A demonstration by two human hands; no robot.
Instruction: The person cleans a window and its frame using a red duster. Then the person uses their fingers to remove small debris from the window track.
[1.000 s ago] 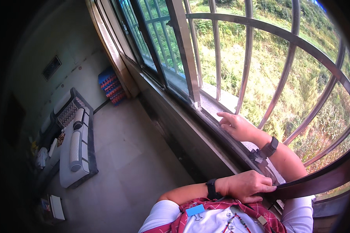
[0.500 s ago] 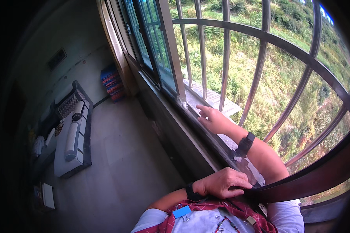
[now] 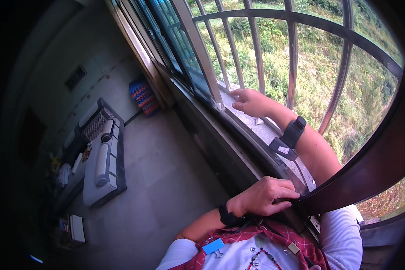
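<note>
My left hand [image 3: 267, 196] rests at the near end of the window track, its fingers curled over the edge of a dark reddish-brown window frame [image 3: 360, 173]. Through the open window, my right hand [image 3: 253, 102] reaches out above the grey outer ledge [image 3: 263, 128]. Its index finger points toward the upright edge of the sliding window sash [image 3: 201, 58], thumb apart, with nothing visible in it. A black wrist strap with a small box [image 3: 283, 148] sits on my right wrist, and a black band [image 3: 229, 216] circles my left wrist.
Curved metal security bars [image 3: 292, 58] stand beyond the ledge, with a grassy slope outside. The window track [image 3: 243, 139] runs diagonally between ledge and room. Inside are a grey-and-white sofa [image 3: 105, 171], stacked blue-and-red items [image 3: 144, 96] and a tiled floor [image 3: 157, 180].
My right hand has moved farther out over the ledge, toward the bars. My left hand stays at the frame edge. The whole view has shifted slightly.
</note>
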